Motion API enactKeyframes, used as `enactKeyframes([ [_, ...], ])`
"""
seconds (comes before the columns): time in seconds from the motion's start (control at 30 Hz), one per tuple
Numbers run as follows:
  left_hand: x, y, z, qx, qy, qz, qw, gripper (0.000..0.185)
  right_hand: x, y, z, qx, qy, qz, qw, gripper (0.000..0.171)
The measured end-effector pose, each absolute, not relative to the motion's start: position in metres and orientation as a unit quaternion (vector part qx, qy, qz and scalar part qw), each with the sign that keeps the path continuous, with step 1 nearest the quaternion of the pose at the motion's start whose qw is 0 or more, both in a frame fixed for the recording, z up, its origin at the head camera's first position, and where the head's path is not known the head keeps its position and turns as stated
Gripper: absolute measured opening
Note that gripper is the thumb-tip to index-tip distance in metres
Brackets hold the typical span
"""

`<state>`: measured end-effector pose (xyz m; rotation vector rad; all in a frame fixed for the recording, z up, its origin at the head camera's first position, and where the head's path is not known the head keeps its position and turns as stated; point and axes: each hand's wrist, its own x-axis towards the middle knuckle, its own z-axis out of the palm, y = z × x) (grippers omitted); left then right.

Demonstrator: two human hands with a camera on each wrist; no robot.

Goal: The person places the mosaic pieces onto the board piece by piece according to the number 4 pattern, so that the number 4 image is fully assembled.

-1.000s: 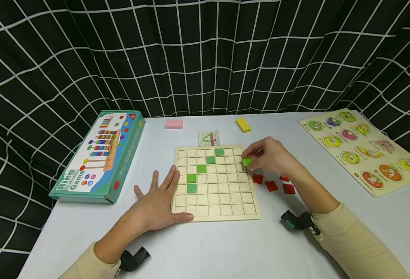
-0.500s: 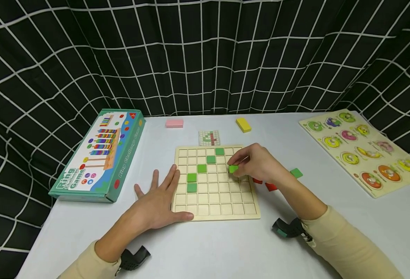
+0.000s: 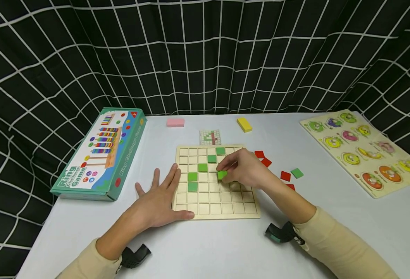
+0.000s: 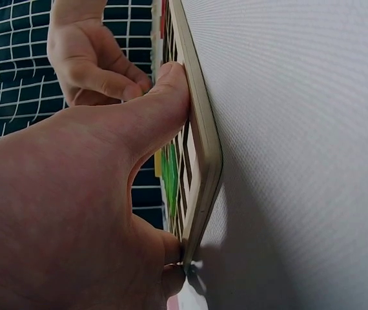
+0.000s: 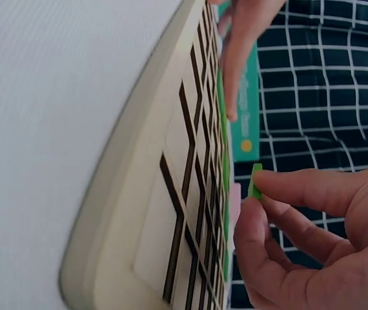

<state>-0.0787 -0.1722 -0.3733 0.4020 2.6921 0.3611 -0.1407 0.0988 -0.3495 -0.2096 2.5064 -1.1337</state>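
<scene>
**Green tile over the grid, a mis-seat the likeliest slip**

Left of the scene: Ring Game box (image 3: pixel 100 155) lying shut on the counter (image 3: pixel 226 248), contents not visible. Left hand (image 3: pixel 157 201) spread flat, fingers straight, pressed against the near left edge of the wooden grid board (image 3: pixel 219 211); thumb against the rim in the left wrist view. Loosen that press and the board could slide across the smooth counter.

Centre: five green tiles seated in the board's cells, from the top one (image 3: pixel 220 150) stepping diagonally down to the lowest (image 3: pixel 192 186); remaining cells bare. Right hand (image 3: pixel 245 170) pinching a green tile (image 3: pixel 221 175) between thumb and fingertips, held just above the board's middle, not yet seated, as the right wrist view shows. Released askew, likely to land tilted across a divider, or nudge seated neighbours.

Right: loose red tiles (image 3: pixel 262 159) and a spare green one (image 3: pixel 297 173) on the counter; fruit puzzle tray (image 3: pixel 365 151) with its pieces in place.
</scene>
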Motion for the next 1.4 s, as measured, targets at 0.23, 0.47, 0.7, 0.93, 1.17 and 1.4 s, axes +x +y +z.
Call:
enactKeyframes([
  [0.23,-0.079,-0.173,-0.373,0.145,0.961,0.132,0.197,0.127,-0.136,0.084,-0.351,-0.087,0.892,-0.398,0.196,0.022],
  [0.47,-0.079,-0.173,-0.372,0.145,0.961,0.132,0.197,0.127,-0.135,0.074,-0.352,-0.099,0.889,-0.398,0.206,0.023],
  [0.7,-0.079,-0.173,-0.371,0.144,0.961,0.132,0.196,0.127,-0.132,0.065,-0.355,-0.113,0.878,-0.415,0.21,0.027],
  [0.93,-0.078,-0.173,-0.371,0.146,0.961,0.132,0.194,0.126,-0.131,0.059,-0.359,-0.109,0.881,-0.408,0.214,0.025],
  [1.17,-0.078,-0.173,-0.371,0.147,0.961,0.13,0.195,0.126,-0.131,0.056,-0.361,-0.116,0.884,-0.399,0.213,0.026],
  [1.4,-0.079,-0.173,-0.372,0.147,0.961,0.129,0.197,0.127,-0.131,0.054,-0.361,-0.118,0.888,-0.393,0.208,0.026],
])
